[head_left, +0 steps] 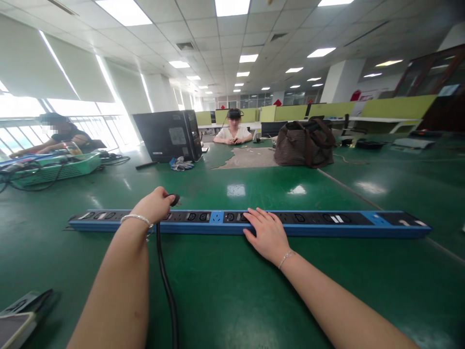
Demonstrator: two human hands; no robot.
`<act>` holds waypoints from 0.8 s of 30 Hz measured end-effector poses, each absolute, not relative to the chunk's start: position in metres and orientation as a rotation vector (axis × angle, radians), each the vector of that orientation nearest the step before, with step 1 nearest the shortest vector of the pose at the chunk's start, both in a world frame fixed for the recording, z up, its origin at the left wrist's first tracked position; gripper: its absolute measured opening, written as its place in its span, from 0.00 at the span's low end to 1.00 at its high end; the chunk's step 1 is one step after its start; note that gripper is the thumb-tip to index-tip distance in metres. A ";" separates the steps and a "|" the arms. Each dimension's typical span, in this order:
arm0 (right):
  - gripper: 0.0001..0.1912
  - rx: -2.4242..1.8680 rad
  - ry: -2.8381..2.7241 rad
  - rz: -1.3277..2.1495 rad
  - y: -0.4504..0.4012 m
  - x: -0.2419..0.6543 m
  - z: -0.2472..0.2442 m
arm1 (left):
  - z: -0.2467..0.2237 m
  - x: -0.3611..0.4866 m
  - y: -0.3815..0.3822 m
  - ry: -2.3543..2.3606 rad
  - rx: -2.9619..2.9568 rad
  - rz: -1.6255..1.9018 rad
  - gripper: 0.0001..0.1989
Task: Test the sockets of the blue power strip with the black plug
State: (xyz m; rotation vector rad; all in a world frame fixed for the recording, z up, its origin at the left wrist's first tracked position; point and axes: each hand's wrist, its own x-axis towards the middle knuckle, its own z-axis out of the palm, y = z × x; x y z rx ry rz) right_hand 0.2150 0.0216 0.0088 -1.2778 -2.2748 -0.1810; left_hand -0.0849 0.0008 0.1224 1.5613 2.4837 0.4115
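Observation:
A long blue-and-black power strip (203, 230) lies across the green table, its sockets facing up. Over its left half, my left hand (154, 204) is closed around a black plug (175, 199), whose tip pokes out past the fingers. From that hand a thick black cable (166, 281) runs down toward the bottom of the view. My right hand (268, 236) rests flat on the strip just right of its middle, fingers stretched out and slightly apart. The sockets under that palm are hidden.
Farther back are a black computer case (167, 135), grey-and-blue gloves (181, 164) and a brown bag (304, 144). A green basket (60, 169) with cables stands at left. Someone (233, 132) sits across the table, another person (63, 133) at far left.

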 end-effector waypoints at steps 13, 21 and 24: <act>0.21 -1.277 -2.282 -0.184 0.020 0.214 0.009 | 0.093 -0.097 0.017 2.491 1.655 -0.025 0.15; 0.21 -1.271 -2.276 -0.176 0.022 0.215 0.008 | 0.094 -0.091 0.017 2.531 1.636 -0.055 0.16; 0.21 -1.268 -2.278 -0.182 0.022 0.215 0.008 | 0.094 -0.088 0.018 2.523 1.635 -0.069 0.16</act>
